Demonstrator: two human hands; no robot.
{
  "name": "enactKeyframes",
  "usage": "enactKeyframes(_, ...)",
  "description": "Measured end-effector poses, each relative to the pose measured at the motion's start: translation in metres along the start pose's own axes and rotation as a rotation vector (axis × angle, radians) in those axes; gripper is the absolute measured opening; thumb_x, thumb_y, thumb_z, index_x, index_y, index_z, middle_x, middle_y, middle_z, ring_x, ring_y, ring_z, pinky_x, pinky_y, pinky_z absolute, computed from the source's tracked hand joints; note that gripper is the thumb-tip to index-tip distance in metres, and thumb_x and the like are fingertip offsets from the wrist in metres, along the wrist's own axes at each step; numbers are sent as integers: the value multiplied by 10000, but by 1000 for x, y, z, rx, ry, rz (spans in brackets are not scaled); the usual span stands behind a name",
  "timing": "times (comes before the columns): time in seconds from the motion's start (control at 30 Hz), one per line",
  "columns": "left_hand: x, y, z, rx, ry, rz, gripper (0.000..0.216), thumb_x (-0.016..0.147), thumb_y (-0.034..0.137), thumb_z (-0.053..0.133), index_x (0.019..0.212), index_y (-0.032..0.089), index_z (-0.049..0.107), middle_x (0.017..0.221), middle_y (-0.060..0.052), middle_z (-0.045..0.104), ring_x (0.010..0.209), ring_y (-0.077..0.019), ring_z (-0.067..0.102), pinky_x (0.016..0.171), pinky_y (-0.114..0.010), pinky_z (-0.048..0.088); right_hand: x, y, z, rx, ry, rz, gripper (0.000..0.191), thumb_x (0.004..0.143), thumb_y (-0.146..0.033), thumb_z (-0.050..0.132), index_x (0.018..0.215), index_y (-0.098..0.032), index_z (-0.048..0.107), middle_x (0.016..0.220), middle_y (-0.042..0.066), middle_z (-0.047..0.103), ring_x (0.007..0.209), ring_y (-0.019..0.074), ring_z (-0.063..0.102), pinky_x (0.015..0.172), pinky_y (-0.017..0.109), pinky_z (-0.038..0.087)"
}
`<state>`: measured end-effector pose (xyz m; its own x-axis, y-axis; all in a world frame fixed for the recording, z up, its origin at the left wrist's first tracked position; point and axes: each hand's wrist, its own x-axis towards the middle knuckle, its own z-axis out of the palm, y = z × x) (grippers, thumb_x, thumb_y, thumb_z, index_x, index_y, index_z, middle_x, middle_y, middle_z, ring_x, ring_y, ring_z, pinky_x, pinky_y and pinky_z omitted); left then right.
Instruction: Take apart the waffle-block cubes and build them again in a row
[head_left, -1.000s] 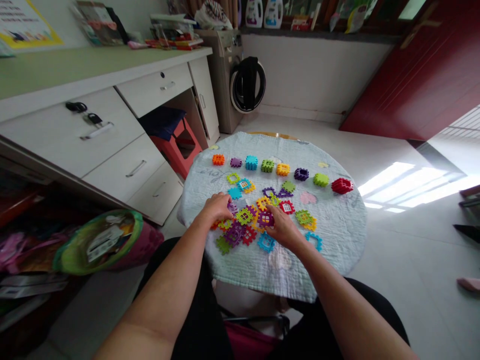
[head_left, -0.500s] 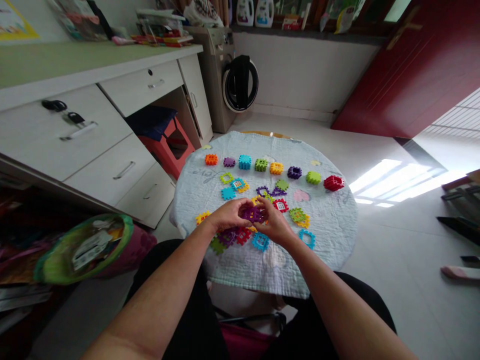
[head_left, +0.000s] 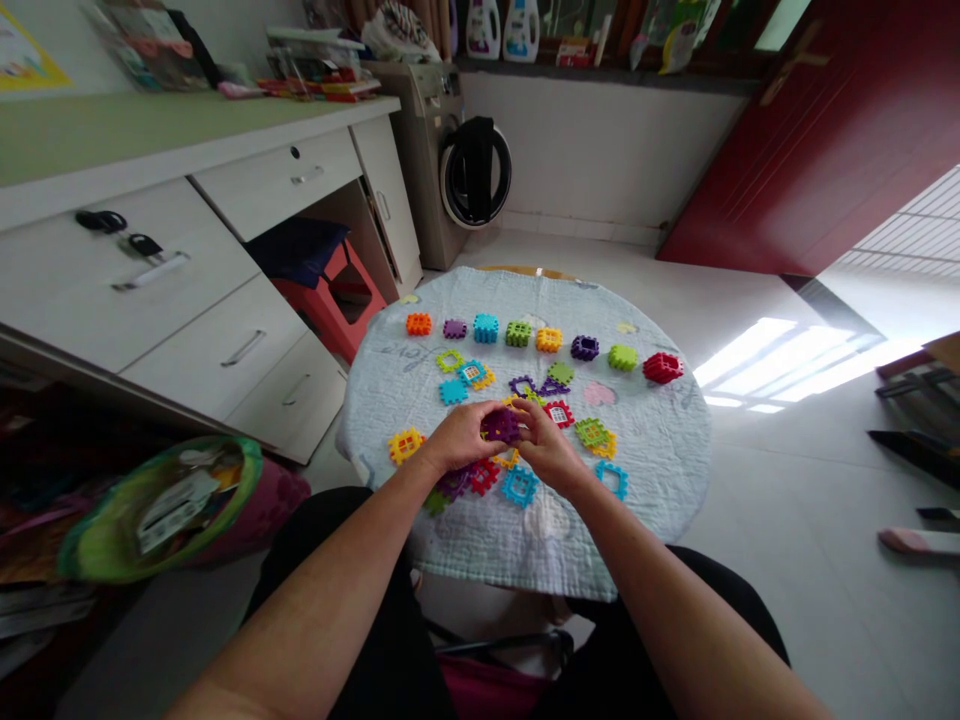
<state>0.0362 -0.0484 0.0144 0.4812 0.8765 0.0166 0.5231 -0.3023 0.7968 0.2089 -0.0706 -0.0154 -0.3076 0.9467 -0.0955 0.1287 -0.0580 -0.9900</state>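
Between my two hands is a purple building block piece [head_left: 500,426] with notched edges, held above the cloth. My left hand [head_left: 466,434] grips its left side, fingers curled around it. On the other side my right hand [head_left: 546,442] has its thumb and fingers at the piece's right edge. Close below lie a red piece [head_left: 484,477], a blue piece [head_left: 520,486] and a purple piece [head_left: 454,484], partly covered by the left hand. A yellow piece [head_left: 406,446] lies left of my wrist. To the right are a red window piece [head_left: 559,414] and a blue frame [head_left: 611,480].
A row of coloured stacks, from an orange block [head_left: 418,324] to a red stack [head_left: 663,368], runs along the far side of the cloth-covered table [head_left: 645,520]. A bin [head_left: 255,500] and a drawer cabinet [head_left: 247,345] stand at left, a washing machine [head_left: 424,150] behind.
The purple piece has been turned between my hands, so its window-like openings show less. The left hand has shifted slightly, and the camera view has moved a little.
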Motion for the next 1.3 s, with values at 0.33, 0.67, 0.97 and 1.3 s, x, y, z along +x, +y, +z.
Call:
enactKeyframes(0.33, -1, 1, 1, 174, -4, 22, 533, 685, 274, 708, 1196, 176, 597, 1145, -84, 670, 1015, -224, 632, 922, -331, 474, 2, 8, -2, 228, -51, -13, 640, 618, -35, 484, 1209, -254, 376, 1197, 74, 589, 931, 152, 651, 864, 349, 515)
enactKeyframes(0.67, -1, 1, 1, 341, 67, 65, 451, 710, 300, 674, 1139, 188, 595, 1111, -72, 668, 1010, -220, 629, 909, -315, 481, 2, 3, -8, 64, 16, -41, 663, 610, -41, 463, 1234, -255, 399, 1226, 79, 562, 1081, 180, 594, 889, 356, 487)
enactKeyframes(0.97, 31, -37, -53, 566, 99, 2, 508, 665, 266, 677, 1157, 180, 582, 1129, -80, 641, 1026, -236, 616, 923, -328, 478, -16, -18, -31, -1095, -95, 184, 173, 850, -158, 452, 949, -146, 594, 1010, 137, 606, 922, 219, 580, 798, 307, 402)
enactKeyframes(1.3, 119, -100, -124, 760, 199, -189, 487, 637, 246, 677, 1111, 152, 613, 1115, -90, 599, 1013, -239, 596, 907, -310, 467, -15, -16, -31, -1112, -115, 186, 185, 881, -208, 453, 975, -153, 602, 1040, 130, 591, 961, 218, 564, 804, 295, 377)
